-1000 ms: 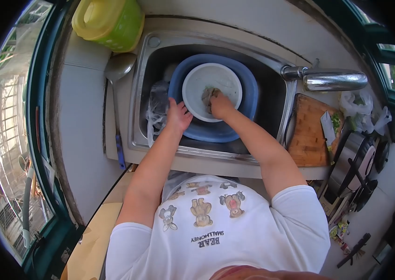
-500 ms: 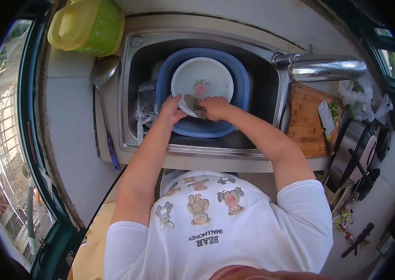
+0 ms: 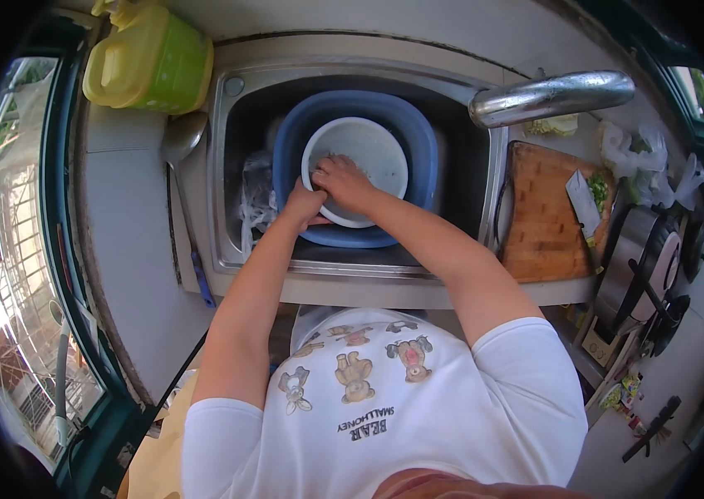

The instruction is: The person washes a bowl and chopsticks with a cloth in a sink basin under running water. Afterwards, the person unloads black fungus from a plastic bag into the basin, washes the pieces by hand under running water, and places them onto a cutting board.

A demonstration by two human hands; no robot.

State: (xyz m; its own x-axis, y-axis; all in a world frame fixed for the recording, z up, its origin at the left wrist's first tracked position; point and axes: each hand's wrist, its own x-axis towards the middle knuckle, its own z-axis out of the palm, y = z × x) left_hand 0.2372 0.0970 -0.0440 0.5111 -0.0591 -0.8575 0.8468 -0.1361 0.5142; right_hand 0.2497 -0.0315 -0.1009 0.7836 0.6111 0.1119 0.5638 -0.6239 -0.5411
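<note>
White bowl point(image 3: 387, 166): inside blue basin point(image 3: 424, 158), in sink point(image 3: 464, 170) | Left hand point(image 3: 305, 205): gripping bowl rim | Right hand point(image 3: 344, 180): inside bowl, palm hidden, grip cannot be told | Advice: brace rim firmly; press evenly along inner wall.

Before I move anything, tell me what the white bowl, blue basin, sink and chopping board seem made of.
White bowl: smooth and pale; enamel, ceramic or plastic, the look leaves it open. Blue basin: probably plastic, satin, from its even colour and thick rounded rim. Sink: likely stainless steel, by its grey metallic sheen. Chopping board: apparently wood or bamboo, dull, with brown strips.
</note>
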